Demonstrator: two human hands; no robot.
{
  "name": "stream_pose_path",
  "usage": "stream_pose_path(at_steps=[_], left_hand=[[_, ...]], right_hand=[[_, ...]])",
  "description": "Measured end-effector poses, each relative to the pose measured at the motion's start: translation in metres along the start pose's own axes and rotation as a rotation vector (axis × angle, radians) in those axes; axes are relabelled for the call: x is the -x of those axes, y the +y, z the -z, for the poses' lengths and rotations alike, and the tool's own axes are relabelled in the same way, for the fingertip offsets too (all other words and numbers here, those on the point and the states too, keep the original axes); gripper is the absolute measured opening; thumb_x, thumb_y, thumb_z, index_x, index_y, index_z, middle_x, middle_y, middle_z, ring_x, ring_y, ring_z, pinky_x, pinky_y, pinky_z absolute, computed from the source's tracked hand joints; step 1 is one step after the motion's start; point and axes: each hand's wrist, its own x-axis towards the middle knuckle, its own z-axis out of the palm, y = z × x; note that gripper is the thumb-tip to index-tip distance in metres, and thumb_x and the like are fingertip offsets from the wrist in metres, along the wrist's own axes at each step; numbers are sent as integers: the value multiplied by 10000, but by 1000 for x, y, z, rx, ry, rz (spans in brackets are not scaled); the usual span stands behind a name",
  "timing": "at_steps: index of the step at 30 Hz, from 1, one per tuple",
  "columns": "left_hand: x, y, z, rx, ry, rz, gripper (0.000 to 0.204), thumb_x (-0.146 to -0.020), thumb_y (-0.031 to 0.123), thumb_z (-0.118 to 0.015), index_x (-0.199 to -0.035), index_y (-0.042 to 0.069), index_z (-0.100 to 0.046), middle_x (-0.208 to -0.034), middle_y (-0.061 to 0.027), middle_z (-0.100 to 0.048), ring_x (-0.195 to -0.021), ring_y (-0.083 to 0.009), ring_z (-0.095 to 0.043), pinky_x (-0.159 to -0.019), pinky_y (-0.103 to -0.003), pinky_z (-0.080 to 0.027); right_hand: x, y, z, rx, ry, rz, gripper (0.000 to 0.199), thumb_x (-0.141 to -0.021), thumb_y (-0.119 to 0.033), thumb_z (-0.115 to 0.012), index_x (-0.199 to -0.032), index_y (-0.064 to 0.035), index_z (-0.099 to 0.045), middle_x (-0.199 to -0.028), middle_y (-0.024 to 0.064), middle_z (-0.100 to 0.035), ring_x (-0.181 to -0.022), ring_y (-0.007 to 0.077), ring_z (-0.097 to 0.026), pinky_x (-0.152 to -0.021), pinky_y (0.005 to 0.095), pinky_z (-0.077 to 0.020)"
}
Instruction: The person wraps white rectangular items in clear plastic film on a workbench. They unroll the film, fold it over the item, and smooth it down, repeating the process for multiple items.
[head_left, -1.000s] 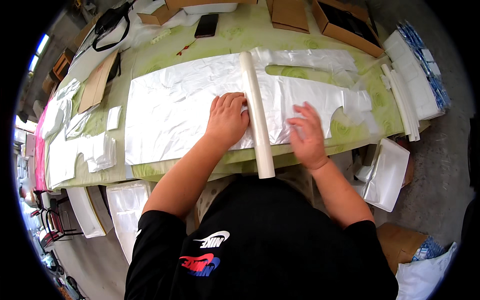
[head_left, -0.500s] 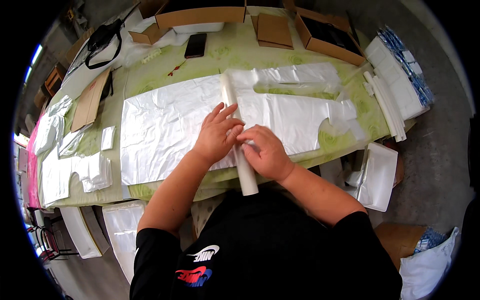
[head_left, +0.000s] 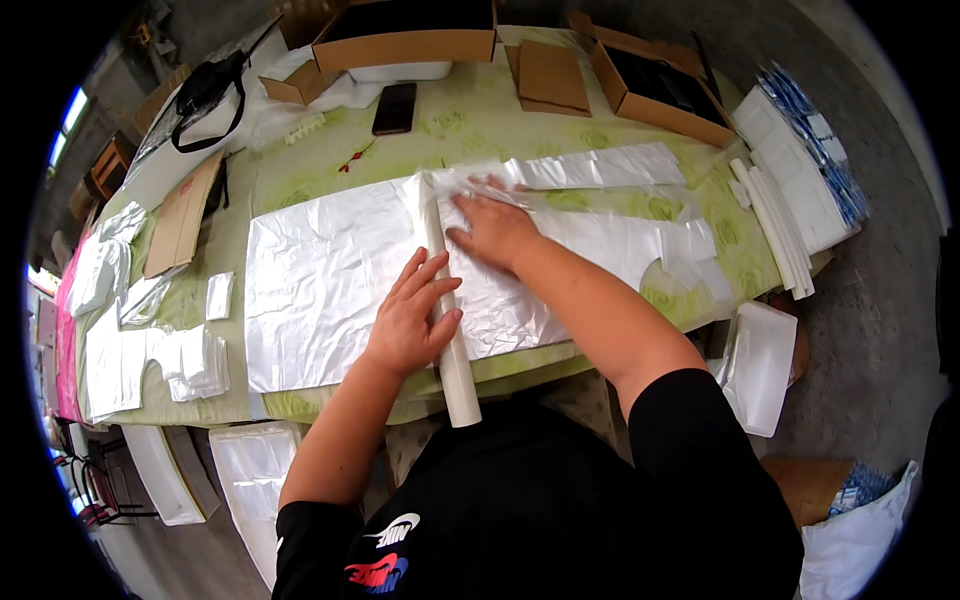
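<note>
A large white plastic sheet [head_left: 315, 285], with long strap-like ends on its right, lies spread on the table. Across its middle, a pale tube [head_left: 456, 365] runs from the far edge to past the table's near edge. My left hand [head_left: 408, 318] rests on the tube's left side, fingers stretched out and loosely apart. To the right of the tube, my right hand [head_left: 495, 228] presses flat on the sheet with spread fingers. Thin translucent film near the tube's far end partly veils its fingertips.
Folded white plastic pieces [head_left: 195, 362] and a cardboard piece [head_left: 185, 215] lie at left. A phone [head_left: 395, 108] and cardboard boxes [head_left: 660, 85] are at the back. More white tubes [head_left: 770, 225] lie at right beside a white foam box [head_left: 795, 170]. Plastic bins [head_left: 757, 370] stand below the table.
My right hand has moved away and slid over the sheet to the tube's right. My left hand has come slightly nearer. The tube has shifted left, and film bunches at its far end.
</note>
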Motion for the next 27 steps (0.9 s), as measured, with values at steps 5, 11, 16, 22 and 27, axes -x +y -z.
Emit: stream_pose_path(at_steps=[5, 11, 16, 22, 27], left_hand=[[0, 2, 3, -7, -10, 16, 362, -844, 190, -718, -1196, 106, -717, -1501, -130, -558, -1480, -400, -407, -1162, -472, -423], [-3, 5, 1, 11, 7, 0, 355, -828, 169, -725, -1176, 95, -716, -1485, -133, -573, -1470, -405, -421, -1164, -472, -422], [-4, 5, 0, 30, 9, -26, 350, -829, 170, -729, -1169, 91, -712, -1484, -136, -573, -1466, -418, -421, -1167, -478, -418], [-2, 4, 2, 17, -2, 5, 347, -828, 171, -729, -1166, 91, -711, -1486, -141, -569, -1463, -429, -421, -1170, -486, -414], [-4, 3, 1, 3, -11, -13, 346, -822, 170, -721, -1159, 91, -714, -1484, -155, -569, -1459, -441, -424, -1170, -489, -414]], right_hand=[[-21, 70, 30, 32, 96, -476, 832, -962, -595, -565, -1653, -260, -243, -1715, 63, -243, -1584, 341, -170, -1235, 665, -129], [26, 233, 59, -94, 334, -866, 884, -943, -543, -634, -1654, -218, -223, -1671, 114, -317, -1539, 374, -268, -1218, 637, -217], [67, 214, 32, 333, 431, -159, 635, -932, -418, -677, -1475, -122, -535, -1538, 171, -486, -1447, 408, -398, -1190, 568, -310], [55, 51, 7, -198, 135, 510, 550, -903, -301, -725, -1394, -84, -601, -1503, 180, -517, -1440, 392, -420, -1216, 510, -308], [-19, 31, -1, -19, 129, 190, 696, -946, -503, -630, -1498, -97, -509, -1618, 185, -385, -1521, 368, -314, -1254, 513, -238]])
